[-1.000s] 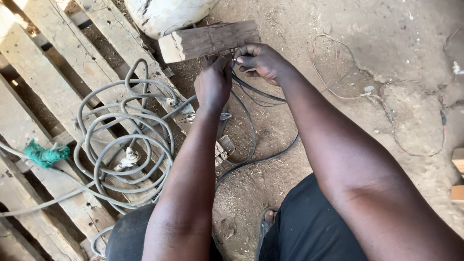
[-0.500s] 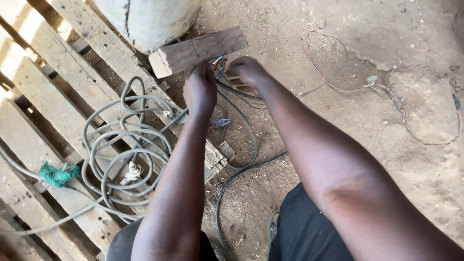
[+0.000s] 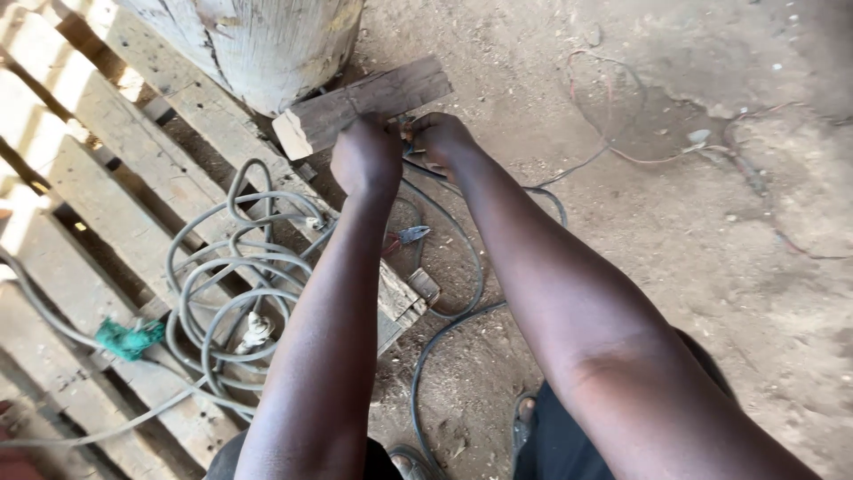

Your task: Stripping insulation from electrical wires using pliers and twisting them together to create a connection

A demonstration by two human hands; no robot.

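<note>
Hands (image 3: 404,151) drew closer together

sunlit dirt floor (image 3: 711,267), wooden pallet (image 3: 115,169)

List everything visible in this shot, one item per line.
wooden pallet: one, pale, left
grey cable coil: one, on the pallet
green rag: one, knotted on a cable, lower left
wood block: one, brown, by the hands
white drum: one, top
dark cable: one, looping over the dirt
pliers: one, red-handled, under the arms
thin wires: several, reddish, right
left hand: closed on the dark cable
right hand: likewise
</note>
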